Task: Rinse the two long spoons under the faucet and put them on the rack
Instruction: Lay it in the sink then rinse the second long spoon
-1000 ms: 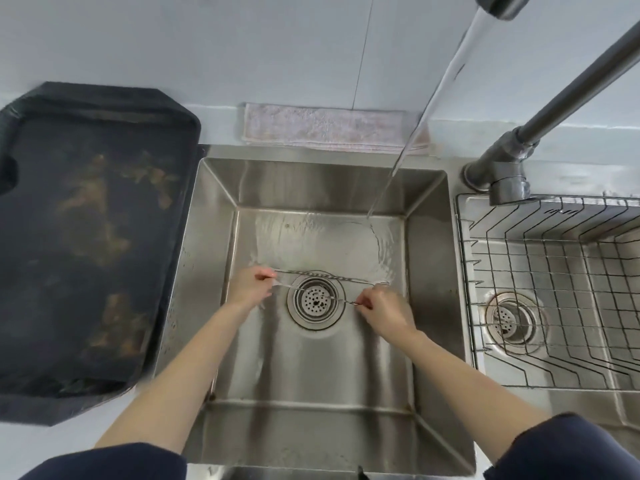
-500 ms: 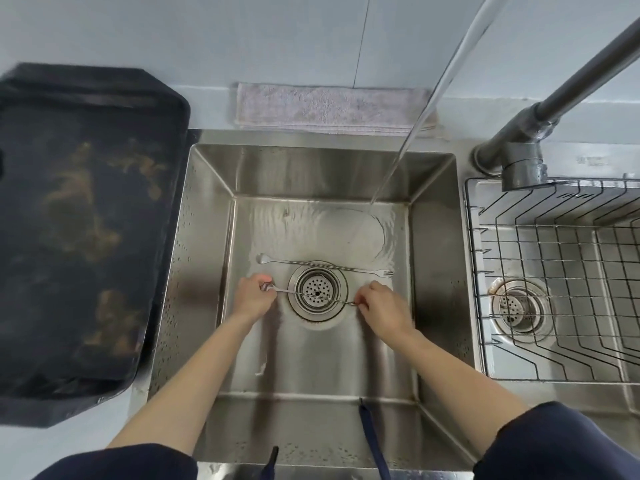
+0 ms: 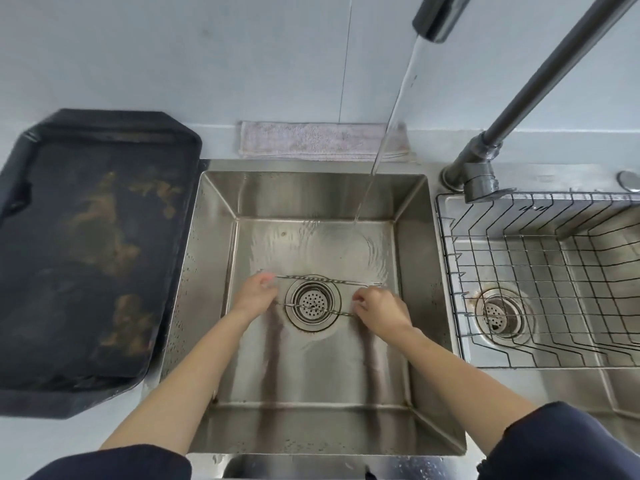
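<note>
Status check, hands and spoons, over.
Left hand and right hand grip near spoon over drain. Far spoon on sink floor. Water running. Rack unobstructed.

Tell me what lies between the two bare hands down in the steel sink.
In the head view, the round perforated drain strainer sits between the left hand and right hand, with the thin twisted-handle spoon crossing it.

You have one camera, on the person's head. It looks forward and steeply down into the sink (image 3: 214,237), from close above. The wall is at the top and dark sleeves sit along the bottom edge. The black tray (image 3: 86,254) fills the left side and the wire rack (image 3: 540,271) the right. No second view shares it.
</note>
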`<state>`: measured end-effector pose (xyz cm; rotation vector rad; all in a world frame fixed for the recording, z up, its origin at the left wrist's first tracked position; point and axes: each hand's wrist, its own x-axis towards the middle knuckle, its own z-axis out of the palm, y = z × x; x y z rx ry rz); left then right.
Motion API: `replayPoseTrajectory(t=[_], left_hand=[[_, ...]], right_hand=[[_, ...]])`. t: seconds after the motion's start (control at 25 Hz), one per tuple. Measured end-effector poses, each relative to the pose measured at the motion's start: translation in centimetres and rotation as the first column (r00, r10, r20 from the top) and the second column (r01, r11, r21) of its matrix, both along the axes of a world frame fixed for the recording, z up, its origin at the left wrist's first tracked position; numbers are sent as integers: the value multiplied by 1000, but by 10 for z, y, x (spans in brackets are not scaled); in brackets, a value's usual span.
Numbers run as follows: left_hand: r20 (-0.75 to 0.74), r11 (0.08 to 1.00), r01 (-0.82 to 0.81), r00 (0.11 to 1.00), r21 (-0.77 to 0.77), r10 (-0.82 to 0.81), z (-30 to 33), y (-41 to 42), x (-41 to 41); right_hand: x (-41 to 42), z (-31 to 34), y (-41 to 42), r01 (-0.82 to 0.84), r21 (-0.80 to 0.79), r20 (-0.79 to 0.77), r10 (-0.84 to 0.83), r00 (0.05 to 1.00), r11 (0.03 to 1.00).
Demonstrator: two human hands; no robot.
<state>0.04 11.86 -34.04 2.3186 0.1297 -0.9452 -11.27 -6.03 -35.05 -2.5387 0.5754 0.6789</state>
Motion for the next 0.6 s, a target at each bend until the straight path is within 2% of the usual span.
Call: replayPoseTrajectory(t=[0.2,0.28,0.4,0.6], left_hand=[[132,979,78,990,-187,-53,58,-24,12],[237,963,115,970,-243,-56,87,-36,18],[417,937,203,906,-284,-70,136,-54,24],[615,863,344,787,-371,-49,210,-89,18]], right_hand=[[-1,42,-8,58,22,174,-61,983,998],[0,59,-16,77,4,255,-76,964,997],[-1,89,-29,109,-43,384,-84,919,993],[-9,136,-58,243,-105,595,-135,792,964]])
